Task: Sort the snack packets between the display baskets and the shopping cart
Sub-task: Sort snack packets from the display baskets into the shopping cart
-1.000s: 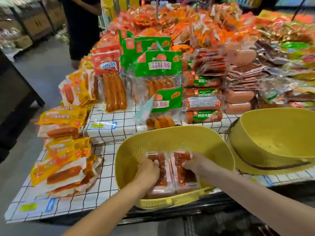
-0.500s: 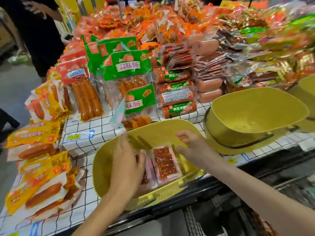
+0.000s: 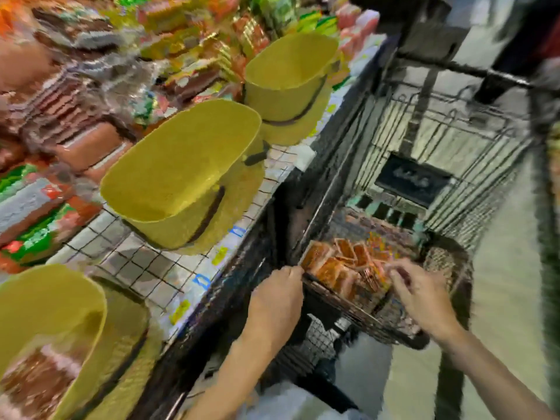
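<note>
Head view | yellow baskets (image 3: 181, 177): 3, left of shopping cart (image 3: 454, 140) | snack packets (image 3: 342, 268): heap inside cart, count unclear | left hand (image 3: 277, 295), right hand (image 3: 424, 298): at packets, fingers curled, grip unreadable, blurred

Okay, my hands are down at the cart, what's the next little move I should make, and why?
Probably close both hands on a few orange packets in the shopping cart. The left hand sits at the pile's left edge, the right hand at its right edge, and through the blur neither clearly grips a packet yet.
</note>
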A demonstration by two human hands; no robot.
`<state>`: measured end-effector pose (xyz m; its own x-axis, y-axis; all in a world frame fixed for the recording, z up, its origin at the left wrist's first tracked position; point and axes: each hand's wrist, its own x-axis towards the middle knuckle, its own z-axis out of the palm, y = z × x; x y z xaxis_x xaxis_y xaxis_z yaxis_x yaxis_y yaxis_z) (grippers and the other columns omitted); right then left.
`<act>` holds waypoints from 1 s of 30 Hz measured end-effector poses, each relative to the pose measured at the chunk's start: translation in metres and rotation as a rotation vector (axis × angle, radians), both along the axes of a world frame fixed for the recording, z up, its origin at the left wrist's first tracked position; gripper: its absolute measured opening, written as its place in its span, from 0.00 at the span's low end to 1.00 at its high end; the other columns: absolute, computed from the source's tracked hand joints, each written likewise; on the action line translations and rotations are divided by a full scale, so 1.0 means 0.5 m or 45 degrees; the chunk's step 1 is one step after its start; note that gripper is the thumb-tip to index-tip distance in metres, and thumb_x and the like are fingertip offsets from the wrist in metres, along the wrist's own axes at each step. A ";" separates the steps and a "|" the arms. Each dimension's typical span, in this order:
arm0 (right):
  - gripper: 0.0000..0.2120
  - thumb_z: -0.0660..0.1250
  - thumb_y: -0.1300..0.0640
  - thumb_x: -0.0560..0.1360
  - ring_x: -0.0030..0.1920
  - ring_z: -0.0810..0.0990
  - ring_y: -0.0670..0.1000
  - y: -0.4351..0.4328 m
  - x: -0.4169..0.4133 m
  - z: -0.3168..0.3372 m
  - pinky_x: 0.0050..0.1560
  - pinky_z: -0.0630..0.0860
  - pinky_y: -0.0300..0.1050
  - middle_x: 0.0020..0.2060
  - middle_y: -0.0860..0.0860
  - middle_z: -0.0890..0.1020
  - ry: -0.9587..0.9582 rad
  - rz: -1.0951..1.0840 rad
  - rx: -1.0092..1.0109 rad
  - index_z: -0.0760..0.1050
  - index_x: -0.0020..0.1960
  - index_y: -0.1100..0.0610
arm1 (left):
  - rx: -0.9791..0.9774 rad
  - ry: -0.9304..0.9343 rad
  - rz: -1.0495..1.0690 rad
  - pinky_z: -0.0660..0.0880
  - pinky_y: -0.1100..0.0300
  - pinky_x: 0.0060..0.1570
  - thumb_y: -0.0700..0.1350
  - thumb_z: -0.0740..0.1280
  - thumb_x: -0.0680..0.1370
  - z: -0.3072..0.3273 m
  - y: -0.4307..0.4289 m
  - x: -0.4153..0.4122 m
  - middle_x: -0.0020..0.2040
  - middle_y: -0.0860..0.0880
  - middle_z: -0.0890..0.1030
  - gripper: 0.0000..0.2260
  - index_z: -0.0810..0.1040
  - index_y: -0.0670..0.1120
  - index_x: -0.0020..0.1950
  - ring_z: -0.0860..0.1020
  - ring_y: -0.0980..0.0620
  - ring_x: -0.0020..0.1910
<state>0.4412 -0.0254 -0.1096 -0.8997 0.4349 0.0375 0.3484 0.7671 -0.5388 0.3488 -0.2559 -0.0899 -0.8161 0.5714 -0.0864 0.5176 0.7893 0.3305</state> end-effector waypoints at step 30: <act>0.09 0.75 0.46 0.68 0.41 0.80 0.46 0.077 0.092 -0.371 0.47 0.72 0.40 0.39 0.43 0.80 -0.518 -0.170 0.177 0.79 0.43 0.49 | -0.553 -0.085 -0.912 0.59 0.55 0.70 0.59 0.48 0.82 -0.393 0.258 -0.155 0.73 0.49 0.66 0.24 0.64 0.49 0.73 0.62 0.50 0.73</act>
<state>0.4872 0.0133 -0.2949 -0.7897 0.5640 -0.2416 0.6113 0.7565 -0.2324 0.2711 -0.1268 -0.2866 -0.2545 0.8543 -0.4532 0.9321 0.3416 0.1206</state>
